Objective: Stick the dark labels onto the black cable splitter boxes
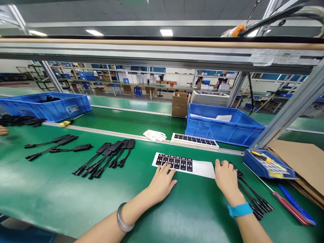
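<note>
Left hand [162, 181] is rested, fingers loosely spread, on the lower edge of a white paper label sheet [204, 168] on the green bench [189, 211]; right hand [226, 177] is curled at its right end, grip unclear. Six black rectangular labels [183, 163] are left; the bare part is apparently used. Flat black cabled units [115, 147] are laid leftward.

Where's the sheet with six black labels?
Right of centre in the head view, the sheet lies partly under the left hand, its right end beside the right hand.

a factory assembly hall: long green desk [101, 202], blue plastic bins [222, 131], metal framing [152, 50], ceiling lights [166, 32].
</note>
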Demonstrator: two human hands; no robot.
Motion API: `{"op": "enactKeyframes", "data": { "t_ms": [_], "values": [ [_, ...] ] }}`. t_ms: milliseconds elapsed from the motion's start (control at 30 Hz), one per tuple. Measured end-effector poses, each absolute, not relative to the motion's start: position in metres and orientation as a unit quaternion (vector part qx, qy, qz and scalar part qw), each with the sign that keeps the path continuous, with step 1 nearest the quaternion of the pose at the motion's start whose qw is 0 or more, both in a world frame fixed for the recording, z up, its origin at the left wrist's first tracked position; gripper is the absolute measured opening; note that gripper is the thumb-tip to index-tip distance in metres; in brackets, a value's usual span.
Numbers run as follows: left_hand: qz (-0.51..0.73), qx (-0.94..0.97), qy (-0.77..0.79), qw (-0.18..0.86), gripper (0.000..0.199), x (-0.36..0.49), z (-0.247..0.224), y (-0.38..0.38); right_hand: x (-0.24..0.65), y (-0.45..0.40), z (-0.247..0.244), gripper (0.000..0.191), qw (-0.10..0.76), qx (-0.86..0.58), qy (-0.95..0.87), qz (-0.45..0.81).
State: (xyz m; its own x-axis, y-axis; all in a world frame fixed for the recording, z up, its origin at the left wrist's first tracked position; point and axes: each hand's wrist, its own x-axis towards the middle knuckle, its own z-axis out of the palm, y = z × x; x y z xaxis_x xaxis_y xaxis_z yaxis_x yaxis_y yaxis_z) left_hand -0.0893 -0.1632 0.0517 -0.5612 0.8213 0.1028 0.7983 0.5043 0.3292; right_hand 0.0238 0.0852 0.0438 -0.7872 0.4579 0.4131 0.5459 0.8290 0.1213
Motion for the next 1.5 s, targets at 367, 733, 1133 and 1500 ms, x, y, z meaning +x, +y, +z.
{"op": "enactKeyframes", "data": {
  "t_ms": [367,733,1133,1500],
  "values": [
    [0.16,0.469,0.868,0.012,0.027,-0.08,0.054,-0.161,-0.014,0.051,0.032,0.026,0.296,-0.094,-0.932,0.187],
    [0.156,0.271,0.944,-0.104,0.051,-0.166,0.065,-0.185,0.007,0.051,0.058,0.032,0.465,-0.186,-0.73,0.465],
    [0.205,0.183,0.958,-0.081,0.035,-0.19,0.071,-0.207,0.007,0.03,0.061,0.024,0.404,-0.12,-0.757,0.499],
    [0.677,0.252,0.605,0.334,0.047,-0.087,0.068,-0.162,0.009,0.001,0.067,0.025,0.314,-0.106,-0.715,0.616]
  ]
}}
